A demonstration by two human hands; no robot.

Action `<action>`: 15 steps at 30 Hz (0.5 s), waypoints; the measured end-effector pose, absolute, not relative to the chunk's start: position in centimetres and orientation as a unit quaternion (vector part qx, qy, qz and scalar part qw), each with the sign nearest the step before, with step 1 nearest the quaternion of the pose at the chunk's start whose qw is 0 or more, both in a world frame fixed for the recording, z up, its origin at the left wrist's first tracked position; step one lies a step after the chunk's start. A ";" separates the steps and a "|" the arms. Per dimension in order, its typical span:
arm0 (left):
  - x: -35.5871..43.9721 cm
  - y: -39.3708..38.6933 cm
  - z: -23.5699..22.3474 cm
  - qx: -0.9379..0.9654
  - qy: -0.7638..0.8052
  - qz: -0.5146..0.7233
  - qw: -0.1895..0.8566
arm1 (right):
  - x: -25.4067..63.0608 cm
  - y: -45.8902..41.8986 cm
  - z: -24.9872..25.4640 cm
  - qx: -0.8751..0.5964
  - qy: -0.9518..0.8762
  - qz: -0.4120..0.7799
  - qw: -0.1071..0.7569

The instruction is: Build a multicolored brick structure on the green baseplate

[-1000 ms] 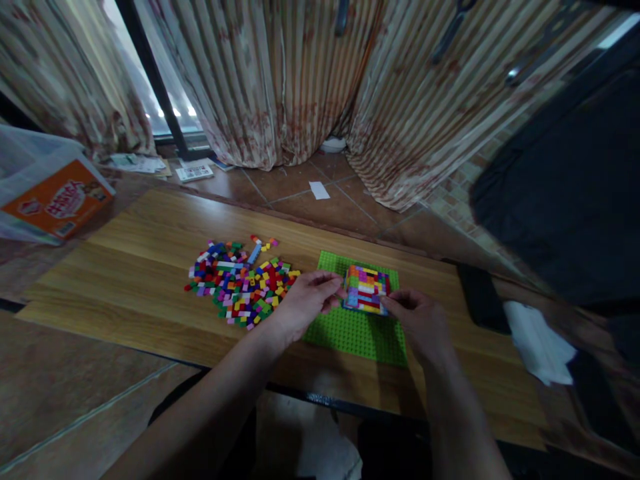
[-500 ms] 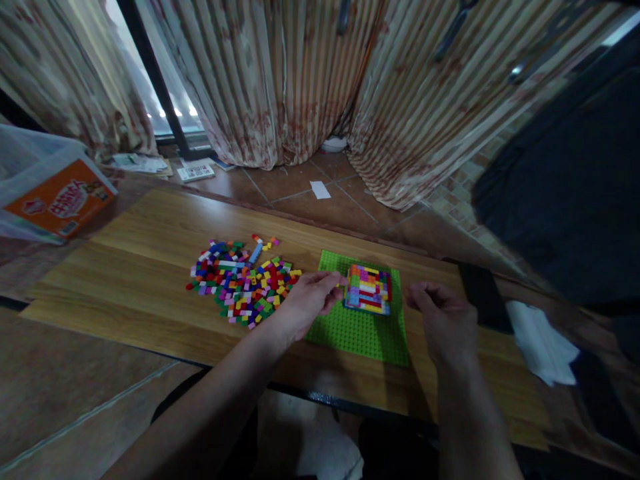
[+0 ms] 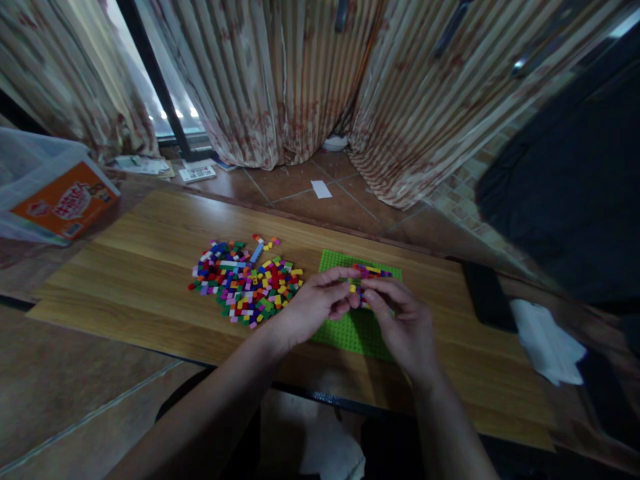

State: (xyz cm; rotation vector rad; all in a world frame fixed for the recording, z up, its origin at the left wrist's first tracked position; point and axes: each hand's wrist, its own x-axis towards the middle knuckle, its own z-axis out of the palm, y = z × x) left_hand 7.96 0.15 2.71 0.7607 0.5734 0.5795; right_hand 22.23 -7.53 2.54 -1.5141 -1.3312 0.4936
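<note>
My left hand (image 3: 317, 301) is closed in a pinch on a small yellow toy brick (image 3: 353, 289), above the green baseplate (image 3: 350, 335). My right hand (image 3: 404, 319) has come up close from the other side, its thumb and forefinger together near the brick; whatever they hold, if anything, is hidden. Beneath and behind the fingers is a low block of many-coloured bricks (image 3: 376, 272) on the baseplate, mostly covered by my hands.
A heap of loose coloured bricks (image 3: 250, 283) lies on the wooden table (image 3: 135, 267), left of the baseplate. A clear plastic box (image 3: 47, 157) stands at the far left. On the right are a dark flat object (image 3: 487, 297) and white paper or cloth (image 3: 545, 340).
My right hand has moved left from beside the baseplate to meet my left hand over the built block. My left hand has shifted slightly right with the yellow brick.
</note>
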 end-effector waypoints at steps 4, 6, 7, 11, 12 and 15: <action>7.9 0.1 2.6 0.363 0.250 0.273 0.855 | 21.5 -7.5 2.7 -0.630 -0.538 0.236 0.508; 7.9 0.1 2.6 0.364 0.243 0.272 0.857 | 21.4 -7.5 2.7 -0.624 -0.531 0.255 0.513; 7.9 0.2 2.6 0.366 0.238 0.270 0.858 | 21.4 -7.5 2.7 -0.620 -0.527 0.264 0.518; 7.9 0.2 2.7 0.375 0.241 0.270 0.853 | 21.4 -7.5 2.7 -0.605 -0.512 0.297 0.533; 7.9 0.2 2.7 0.378 0.244 0.271 0.851 | 21.5 -7.6 2.7 -0.601 -0.508 0.305 0.537; 8.0 0.1 2.9 0.387 0.246 0.274 0.846 | 21.5 -7.5 2.8 -0.589 -0.494 0.326 0.551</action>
